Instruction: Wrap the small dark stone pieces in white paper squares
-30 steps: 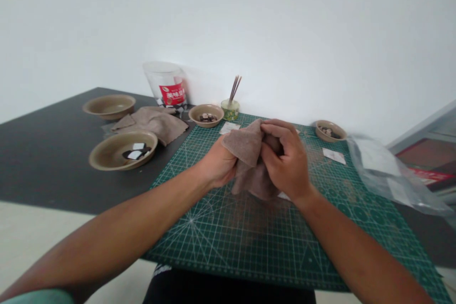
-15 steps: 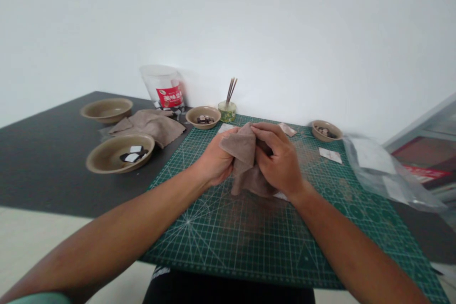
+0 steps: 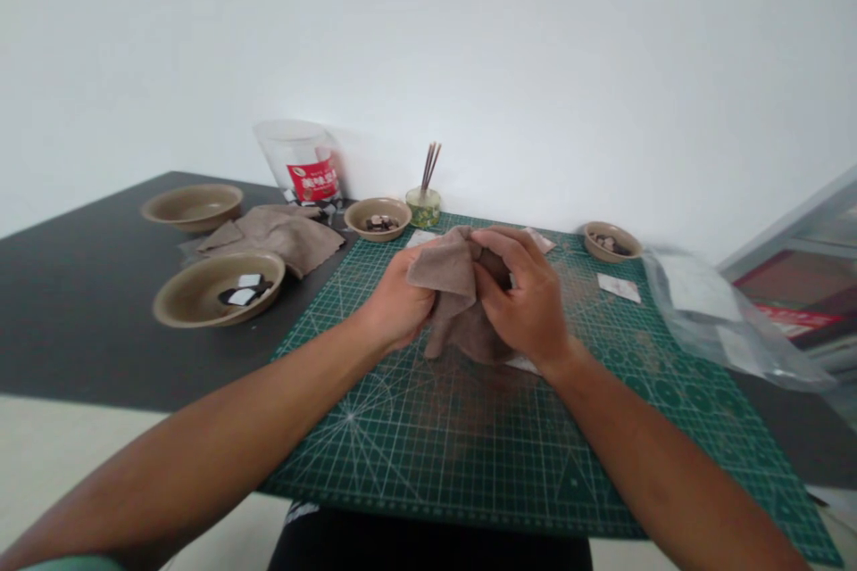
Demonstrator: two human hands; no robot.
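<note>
A brown cloth [image 3: 459, 321] hangs bunched between both hands, above the green cutting mat [image 3: 402, 455]. My left hand [image 3: 400, 303] is closed around its left side, with a fold draped over the fingers. On the other side, my right hand [image 3: 528, 294] pinches the cloth between curled fingers and thumb. Whether something is wrapped inside the cloth cannot be seen. Part of a white paper piece [image 3: 523, 364] shows on the mat beneath the right hand.
Left stand a bowl with black and white pieces [image 3: 180, 303], another bowl [image 3: 194, 219], a second cloth [image 3: 287, 236] and a clear plastic tub [image 3: 295, 161]. Behind are a bowl [image 3: 378, 236] and a green jar with sticks [image 3: 423, 212]. Right are a small bowl [image 3: 612, 254] and a plastic bag [image 3: 703, 303].
Both hands keep their grip on the cloth, which has shifted only slightly. The whole view has moved a little.
</note>
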